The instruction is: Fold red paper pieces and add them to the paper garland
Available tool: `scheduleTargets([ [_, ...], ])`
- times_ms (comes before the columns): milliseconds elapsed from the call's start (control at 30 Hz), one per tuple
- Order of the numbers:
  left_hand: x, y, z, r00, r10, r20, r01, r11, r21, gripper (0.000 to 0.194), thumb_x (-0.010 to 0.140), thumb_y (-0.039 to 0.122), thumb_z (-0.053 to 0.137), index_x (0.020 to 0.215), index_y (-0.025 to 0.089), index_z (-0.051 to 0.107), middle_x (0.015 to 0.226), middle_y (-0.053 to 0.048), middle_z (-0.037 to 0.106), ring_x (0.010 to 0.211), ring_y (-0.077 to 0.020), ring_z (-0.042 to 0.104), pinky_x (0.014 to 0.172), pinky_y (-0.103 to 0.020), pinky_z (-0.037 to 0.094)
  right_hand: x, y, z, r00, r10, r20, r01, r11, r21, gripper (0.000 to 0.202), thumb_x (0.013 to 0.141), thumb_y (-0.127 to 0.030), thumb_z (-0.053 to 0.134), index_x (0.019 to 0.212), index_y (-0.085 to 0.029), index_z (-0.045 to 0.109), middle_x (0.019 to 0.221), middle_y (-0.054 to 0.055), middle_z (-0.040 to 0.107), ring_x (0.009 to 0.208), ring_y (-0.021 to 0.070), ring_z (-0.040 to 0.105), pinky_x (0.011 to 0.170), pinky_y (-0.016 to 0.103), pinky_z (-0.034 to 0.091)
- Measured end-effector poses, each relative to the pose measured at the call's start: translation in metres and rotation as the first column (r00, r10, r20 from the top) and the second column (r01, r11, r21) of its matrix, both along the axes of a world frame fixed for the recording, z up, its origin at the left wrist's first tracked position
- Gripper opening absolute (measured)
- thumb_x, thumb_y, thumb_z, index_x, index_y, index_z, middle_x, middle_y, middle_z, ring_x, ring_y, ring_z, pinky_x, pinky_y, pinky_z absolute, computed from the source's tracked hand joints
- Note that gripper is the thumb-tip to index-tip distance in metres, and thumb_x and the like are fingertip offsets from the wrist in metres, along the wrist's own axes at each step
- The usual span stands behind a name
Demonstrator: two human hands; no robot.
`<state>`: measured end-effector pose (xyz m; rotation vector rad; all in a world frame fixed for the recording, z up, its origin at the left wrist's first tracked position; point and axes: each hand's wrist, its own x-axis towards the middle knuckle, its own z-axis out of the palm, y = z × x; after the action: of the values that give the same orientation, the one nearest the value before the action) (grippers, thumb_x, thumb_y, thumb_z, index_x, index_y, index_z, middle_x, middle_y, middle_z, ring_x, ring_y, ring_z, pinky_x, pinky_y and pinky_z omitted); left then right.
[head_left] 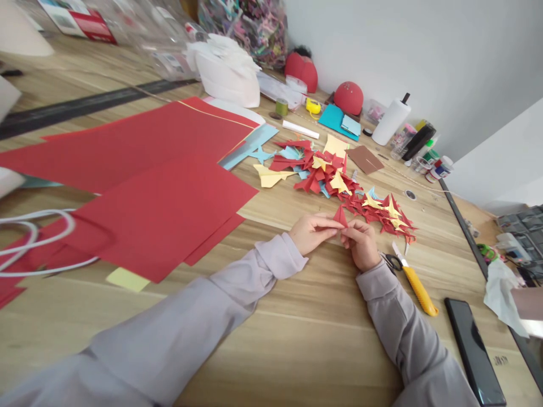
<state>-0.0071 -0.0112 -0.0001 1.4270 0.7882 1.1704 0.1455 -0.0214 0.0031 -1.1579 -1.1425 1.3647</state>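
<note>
A small folded piece of red paper [340,216] is pinched between both hands above the wooden table. My left hand [314,231] holds its left side, fingers stretched toward it with the thumb below. My right hand [360,243] grips the lower right corner between thumb and curled fingers. Just beyond the hands lies a pile of folded red, yellow and blue paper pieces [314,178], which stretches right into a cluster of small red and yellow ones [388,212]. One yellow folded plane [271,176] rests at the pile's left end.
Large red sheets [169,215] cover the left of the table [288,350], with a white cable [51,213] over them. A yellow cutter [419,289], black-handled scissors [394,262] and a phone [474,350] lie at the right. Bottles [418,141] and a tape measure [313,106] stand behind.
</note>
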Motion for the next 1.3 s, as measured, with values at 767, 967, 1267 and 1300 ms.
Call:
scheduleTargets([
  [767,-0.001,0.004,0.007,0.982,0.099,0.163,-0.019,0.902,-0.432,0.015,0.057,0.014,0.072,0.071,0.011,0.068,0.05,-0.001,0.065,0.049,-0.0109,0.06,0.061,-0.026,0.053,-0.005,-0.003,-0.002,0.993,0.04,0.113,-0.049,0.996,0.079,0.03,0.076,-0.044,0.058,0.064,-0.017,0.06,0.056,0.001,0.064,0.043,0.0092,0.051,0.044,0.022,0.037],
  [967,-0.001,0.006,0.003,0.971,0.1,0.217,0.007,0.898,-0.441,0.022,0.053,0.019,0.074,0.072,0.01,0.068,0.052,-0.002,0.065,0.051,-0.0119,0.061,0.06,-0.027,0.052,-0.004,-0.002,-0.006,0.997,-0.017,0.08,0.01,0.996,0.09,0.031,0.076,-0.045,0.057,0.064,-0.017,0.06,0.056,0.001,0.064,0.043,0.0089,0.05,0.043,0.022,0.037],
  [1267,0.001,0.009,-0.003,0.945,0.2,0.259,-0.075,0.903,-0.423,0.031,0.049,0.029,0.078,0.074,0.012,0.069,0.068,-0.004,0.069,0.066,-0.0152,0.063,0.074,-0.033,0.052,-0.009,-0.005,-0.004,0.982,-0.147,0.119,0.121,0.972,0.203,0.019,0.062,-0.033,0.073,0.069,-0.018,0.063,0.052,-0.003,0.06,0.044,0.0091,0.049,0.044,0.023,0.039],
  [1300,0.001,0.009,-0.004,0.941,0.207,0.267,-0.078,0.902,-0.424,0.031,0.048,0.029,0.078,0.073,0.012,0.069,0.068,-0.004,0.069,0.067,-0.0154,0.063,0.075,-0.033,0.051,-0.009,-0.005,-0.005,0.981,-0.142,0.129,0.113,0.971,0.212,0.018,0.061,-0.032,0.074,0.069,-0.018,0.064,0.052,-0.003,0.06,0.046,0.0096,0.05,0.045,0.023,0.04],
])
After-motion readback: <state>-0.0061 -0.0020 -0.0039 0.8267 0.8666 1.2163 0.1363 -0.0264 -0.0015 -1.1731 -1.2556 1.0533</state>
